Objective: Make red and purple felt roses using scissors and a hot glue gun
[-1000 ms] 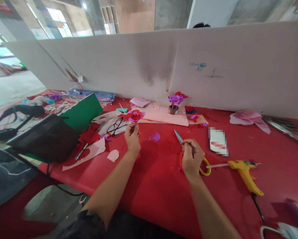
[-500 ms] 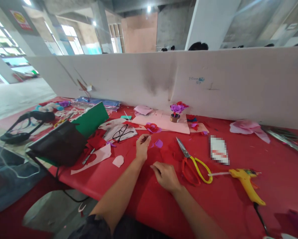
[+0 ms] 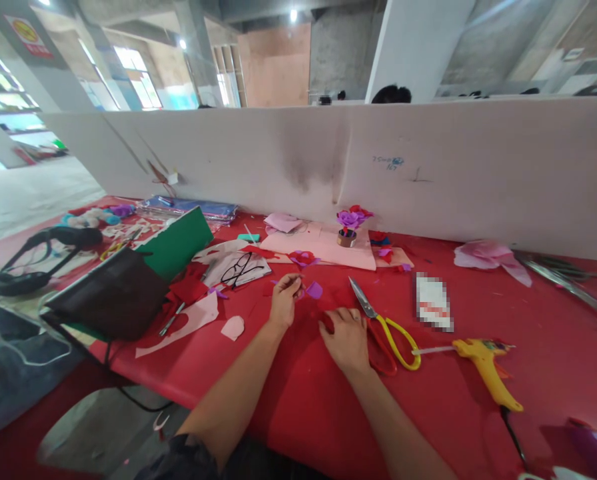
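Note:
My left hand point(image 3: 283, 301) rests on the red table point(image 3: 478, 413) with its fingertips pinched together; what they hold is too small to make out. A purple paper scrap point(image 3: 314, 290) lies just to its right. A red and purple paper flower point(image 3: 302, 258) lies on the table beyond it. My right hand point(image 3: 347, 339) lies flat with fingers spread on a red paper piece point(image 3: 327, 321). Scissors with red and yellow handles point(image 3: 384, 328) lie right beside it, blades pointing away from me.
A yellow glue gun point(image 3: 484, 363) lies at the right, a white card point(image 3: 433, 301) behind it. Paper flowers in a small pot point(image 3: 348, 227) stand on a pink sheet point(image 3: 323, 248). Glasses point(image 3: 243, 267), a green sheet point(image 3: 176, 241) and a black bag point(image 3: 108, 293) are left. A white partition point(image 3: 428, 173) runs behind.
My left hand has put down the flower it held up. My right hand has let go of the scissors and moved left onto the table.

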Available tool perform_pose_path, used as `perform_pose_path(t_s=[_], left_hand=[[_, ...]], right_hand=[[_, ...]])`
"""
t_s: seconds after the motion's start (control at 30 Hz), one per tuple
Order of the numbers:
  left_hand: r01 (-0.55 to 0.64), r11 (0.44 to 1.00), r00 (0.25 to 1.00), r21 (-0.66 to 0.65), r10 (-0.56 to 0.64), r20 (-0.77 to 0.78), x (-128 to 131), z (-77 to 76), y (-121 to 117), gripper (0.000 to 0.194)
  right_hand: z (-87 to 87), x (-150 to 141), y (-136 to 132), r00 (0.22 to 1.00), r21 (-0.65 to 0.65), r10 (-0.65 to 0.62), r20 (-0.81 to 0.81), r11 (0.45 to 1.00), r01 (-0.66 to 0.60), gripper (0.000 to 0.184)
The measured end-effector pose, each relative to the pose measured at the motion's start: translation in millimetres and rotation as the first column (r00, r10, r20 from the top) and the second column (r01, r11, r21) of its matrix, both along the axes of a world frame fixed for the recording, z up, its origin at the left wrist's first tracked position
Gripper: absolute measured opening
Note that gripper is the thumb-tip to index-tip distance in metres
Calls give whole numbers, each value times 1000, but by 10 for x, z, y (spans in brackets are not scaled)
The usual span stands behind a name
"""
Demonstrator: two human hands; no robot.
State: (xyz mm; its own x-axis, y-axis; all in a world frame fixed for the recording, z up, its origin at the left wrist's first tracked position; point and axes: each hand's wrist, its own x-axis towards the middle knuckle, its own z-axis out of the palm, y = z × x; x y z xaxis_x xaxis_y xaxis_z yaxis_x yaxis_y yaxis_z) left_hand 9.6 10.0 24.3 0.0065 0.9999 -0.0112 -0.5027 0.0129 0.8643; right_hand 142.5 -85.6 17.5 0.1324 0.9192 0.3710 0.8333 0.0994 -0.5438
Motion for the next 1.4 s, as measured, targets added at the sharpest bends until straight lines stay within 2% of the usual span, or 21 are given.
perform_pose_path(t_s=[0.13, 0.23, 0.3, 0.43, 0.53, 0.6, 0.7, 0.8, 0.9, 0.97, 1.03, 1.07, 1.1, 1.2, 1.3, 1.4], left_hand=[[17, 1000, 1000, -18, -17, -12, 35, -17, -29, 25], [2, 1000, 1000, -16, -2, -31, 50, -41, -33, 25], [-7, 1000, 999, -16, 6, -40, 48, -40, -30, 27], [31, 999, 999, -42, -33, -27, 46, 14, -55, 29], [126, 988, 992, -84, -128, -18, 79, 46, -107, 29], [195, 976, 980, -97, -198, -24, 116, 47, -142, 29], [215, 974, 974, -69, -220, -62, 158, 41, -177, 28], [61, 997, 993, -52, -66, -98, 151, 41, -163, 28], [-94, 995, 991, -28, 91, -96, 95, 50, -94, 28], [-220, 976, 974, -11, 218, -63, 40, 64, -34, 29], [-356, 934, 934, -5, 356, -17, -28, 81, 33, 30], [-415, 910, 910, -3, 415, 2, -67, 89, 69, 30], [-462, 887, 887, 3, 462, 13, -110, 94, 109, 31], [-581, 814, 814, 31, 581, 7, -248, 86, 237, 31], [-653, 755, 756, 50, 654, 0, -361, 46, 346, 32], [-680, 731, 732, 48, 681, 13, -417, 6, 397, 35]], right_hand=[[-31, 0, 2, 992, 14, 32, -122, 999, -31, 11], [-40, 13, 25, 961, 51, 26, -275, 999, -12, 15], [-34, 27, 48, 902, 57, -5, -433, 998, 33, 23], [2, 35, 92, 704, -3, -67, -707, 996, 93, 34], [8, 31, 117, 621, -52, -96, -778, 995, 89, 39], [-13, 37, 131, 599, -78, -119, -792, 992, 94, 39], [-60, 66, 150, 628, -103, -137, -766, 991, 91, 37], [-86, 114, 189, 707, -103, -129, -696, 991, 81, 31], [-32, 148, 255, 778, -71, -108, -619, 994, 81, 32], [71, 129, 302, 882, -44, -110, -459, 994, 101, 35], [203, 55, 377, 979, -45, -119, -163, 993, 113, 31], [266, -5, 437, 994, -59, -104, -15, 993, 103, 31], [317, -81, 518, 993, -82, -71, 89, 994, 78, 34], [363, -376, 880, 983, -114, 116, 142, 988, -100, 37], [270, -710, 1327, 959, -148, 255, 127, 960, -236, 38], [154, -982, 1705, 952, -184, 299, 61, 941, -284, 36]])
